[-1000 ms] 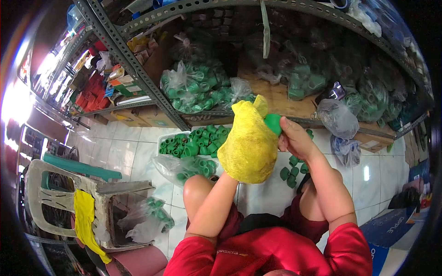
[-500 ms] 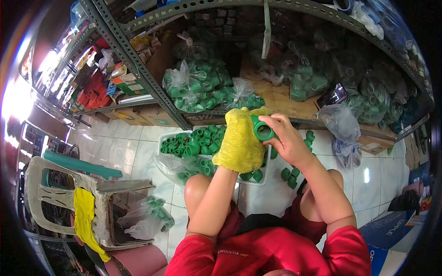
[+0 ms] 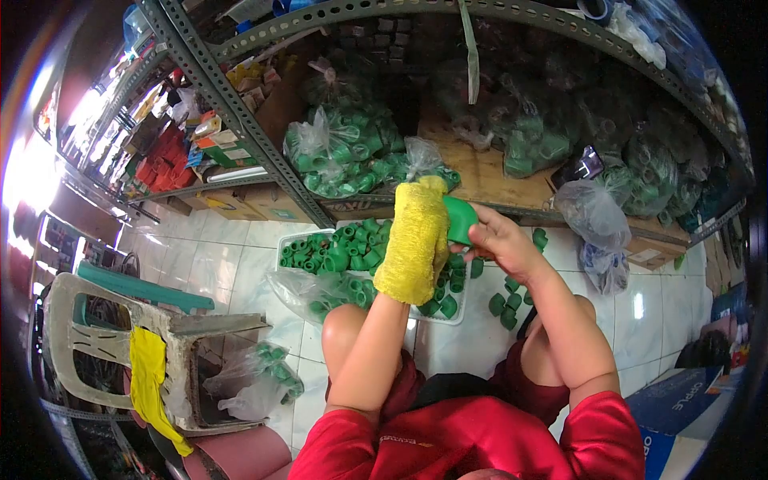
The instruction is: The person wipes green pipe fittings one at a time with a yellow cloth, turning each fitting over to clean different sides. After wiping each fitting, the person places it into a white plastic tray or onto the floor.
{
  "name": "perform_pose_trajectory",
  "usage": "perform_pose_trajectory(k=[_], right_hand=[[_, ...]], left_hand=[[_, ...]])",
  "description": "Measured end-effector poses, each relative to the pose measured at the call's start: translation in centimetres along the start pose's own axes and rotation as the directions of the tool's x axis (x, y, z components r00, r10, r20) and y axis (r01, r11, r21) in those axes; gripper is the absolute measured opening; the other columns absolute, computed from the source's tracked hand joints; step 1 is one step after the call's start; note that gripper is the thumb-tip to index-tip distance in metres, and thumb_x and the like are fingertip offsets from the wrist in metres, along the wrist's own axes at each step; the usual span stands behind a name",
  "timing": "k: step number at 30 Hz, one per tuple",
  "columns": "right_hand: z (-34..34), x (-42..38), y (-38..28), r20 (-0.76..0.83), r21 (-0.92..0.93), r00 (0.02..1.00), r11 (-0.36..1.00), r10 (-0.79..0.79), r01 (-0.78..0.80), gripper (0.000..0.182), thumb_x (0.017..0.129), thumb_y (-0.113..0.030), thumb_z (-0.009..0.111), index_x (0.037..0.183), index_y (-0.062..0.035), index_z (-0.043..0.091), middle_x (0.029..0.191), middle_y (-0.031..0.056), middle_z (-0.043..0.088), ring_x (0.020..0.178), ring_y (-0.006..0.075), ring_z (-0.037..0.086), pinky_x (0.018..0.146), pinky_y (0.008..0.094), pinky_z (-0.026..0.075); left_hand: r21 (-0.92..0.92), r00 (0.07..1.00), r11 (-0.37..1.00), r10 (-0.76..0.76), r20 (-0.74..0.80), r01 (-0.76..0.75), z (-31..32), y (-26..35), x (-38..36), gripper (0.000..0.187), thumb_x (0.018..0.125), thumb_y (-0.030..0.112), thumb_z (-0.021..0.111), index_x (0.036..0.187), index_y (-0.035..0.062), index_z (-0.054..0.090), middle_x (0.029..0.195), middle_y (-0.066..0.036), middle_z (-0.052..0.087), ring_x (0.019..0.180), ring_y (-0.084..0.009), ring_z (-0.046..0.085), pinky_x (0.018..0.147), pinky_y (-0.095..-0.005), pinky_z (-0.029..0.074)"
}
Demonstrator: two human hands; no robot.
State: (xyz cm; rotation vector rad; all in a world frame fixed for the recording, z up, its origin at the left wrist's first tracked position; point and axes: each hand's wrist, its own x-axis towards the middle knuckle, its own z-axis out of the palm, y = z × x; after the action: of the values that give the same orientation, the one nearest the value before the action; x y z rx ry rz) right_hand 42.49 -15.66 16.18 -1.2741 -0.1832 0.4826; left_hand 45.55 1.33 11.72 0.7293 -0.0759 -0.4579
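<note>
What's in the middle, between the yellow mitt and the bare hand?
A green pipe fitting: in the head view, the right hand grips it at one side, and the yellow mitt meets its other side.

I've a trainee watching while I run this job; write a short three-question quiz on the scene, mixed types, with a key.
1. Multiple choice: what covers the left hand?
A) a clear bag
B) a yellow cloth
C) a red sleeve

2. True or false: the right hand is bare and holds a green fitting.

3. Fill in: a separate yellow item is draped on the ____.

Key: 1. B; 2. True; 3. chair.
</note>
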Motion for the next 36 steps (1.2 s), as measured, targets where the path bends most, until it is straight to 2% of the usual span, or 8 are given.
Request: perform_pose_trajectory(k=[8, 10, 14, 18, 23, 29, 31, 36], right_hand=[[0.0, 0.2, 0.6, 0.087, -0.857, 0.802, 0.367, -0.591, 0.363, 0.047, 0.071, 0.006, 0.056, 0.115, -0.0066, 0.047, 0.119, 0.0086, 0.049, 0.114, 0.0255, 0.044, 0.096, 0.0335, 0.033], [-0.1, 0.3, 0.6, 0.149, -0.898, 0.775, 0.244, -0.614, 0.366, 0.046, 0.07, 0.008, 0.053, 0.113, -0.0066, 0.048, 0.121, 0.0098, 0.048, 0.117, 0.0279, 0.042, 0.098, 0.0347, 0.032], [1.2, 0.9, 0.8, 0.04, -0.842, 0.734, 0.372, -0.678, 0.39, 0.054, 0.069, 0.009, 0.051, 0.119, -0.008, 0.043, 0.128, 0.013, 0.04, 0.122, 0.0312, 0.034, 0.101, 0.0349, 0.028], [2.7, 1.7, 2.2, -0.457, -0.025, 0.797, 0.902, -0.393, 0.431, 0.053, 0.076, 0.004, 0.049, 0.126, -0.0015, 0.034, 0.136, 0.0096, 0.032, 0.126, 0.0246, 0.029, 0.103, 0.0328, 0.021], [1.4, 1.5, 2.5, -0.36, 0.2, 0.926, 0.96, -0.115, 0.197, 0.038, 0.088, -0.037, 0.048, 0.11, -0.0057, 0.051, 0.11, 0.0017, 0.051, 0.096, 0.0101, 0.048, 0.08, 0.0266, 0.039], [0.7, 1.5, 2.4, -0.289, 0.088, 0.935, 0.967, -0.206, 0.24, 0.041, 0.086, -0.02, 0.054, 0.122, -0.0066, 0.04, 0.114, 0.0027, 0.049, 0.101, 0.0108, 0.047, 0.083, 0.0253, 0.038], [1.4, 1.1, 2.0, -0.255, 0.012, 0.913, 0.943, -0.319, 0.333, 0.046, 0.083, -0.012, 0.055, 0.125, -0.0066, 0.037, 0.116, 0.0026, 0.047, 0.104, 0.0112, 0.046, 0.086, 0.0255, 0.037], [0.8, 0.6, 1.1, -0.031, -0.3, 0.882, 0.846, -0.47, 0.441, 0.056, 0.076, 0.006, 0.056, 0.127, -0.006, 0.036, 0.122, 0.0024, 0.043, 0.111, 0.0126, 0.042, 0.092, 0.0255, 0.034]], left_hand=[[-0.069, 0.992, 0.996, -0.07, -0.102, 0.063, -0.2, -1.4, 1.0, 0.038, 0.088, 0.04, 0.045, 0.113, 0.0102, 0.049, 0.092, -0.005, 0.056, 0.079, -0.0151, 0.056, 0.067, -0.0294, 0.048], [0.732, 0.87, 0.544, 0.475, 0.133, -0.409, -0.6, -2.9, 2.1, 0.039, 0.088, 0.039, 0.046, 0.114, 0.0106, 0.048, 0.094, -0.005, 0.056, 0.081, -0.0162, 0.056, 0.069, -0.0302, 0.049], [-0.325, 0.992, 0.938, -0.125, 0.008, 0.121, 2.7, -0.1, -0.7, 0.029, 0.087, 0.025, 0.05, 0.113, 0.0118, 0.044, 0.096, -0.004, 0.051, 0.081, -0.015, 0.053, 0.066, -0.0285, 0.046], [-0.094, 0.986, 0.987, 0.122, -0.113, -0.133, 1.7, -1.2, 0.0, 0.03, 0.087, 0.018, 0.051, 0.115, 0.0101, 0.044, 0.098, -0.005, 0.052, 0.08, -0.0147, 0.053, 0.065, -0.0261, 0.046], [0.285, 0.955, 0.914, 0.297, 0.01, -0.288, 1.5, -1.0, -1.0, 0.034, 0.085, 0.013, 0.053, 0.117, 0.0037, 0.042, 0.106, -0.01, 0.052, 0.088, -0.0188, 0.054, 0.069, -0.0276, 0.047], [0.872, 0.86, 0.354, 0.494, 0.132, -0.337, -0.1, -2.6, 1.1, 0.032, 0.087, 0.02, 0.052, 0.115, 0.0065, 0.046, 0.102, -0.007, 0.054, 0.09, -0.0158, 0.053, 0.074, -0.0275, 0.045], [0.249, 0.957, 0.936, 0.278, -0.09, -0.248, 0.2, -2.0, 1.6, 0.035, 0.09, 0.031, 0.045, 0.115, 0.0076, 0.046, 0.105, -0.007, 0.053, 0.093, -0.0169, 0.053, 0.078, -0.0295, 0.045], [-0.282, 0.992, 0.955, -0.068, 0.103, 0.095, 2.7, 0.2, -0.3, 0.043, 0.09, 0.042, 0.039, 0.118, 0.0096, 0.045, 0.109, -0.008, 0.053, 0.096, -0.0195, 0.053, 0.081, -0.0331, 0.046]])
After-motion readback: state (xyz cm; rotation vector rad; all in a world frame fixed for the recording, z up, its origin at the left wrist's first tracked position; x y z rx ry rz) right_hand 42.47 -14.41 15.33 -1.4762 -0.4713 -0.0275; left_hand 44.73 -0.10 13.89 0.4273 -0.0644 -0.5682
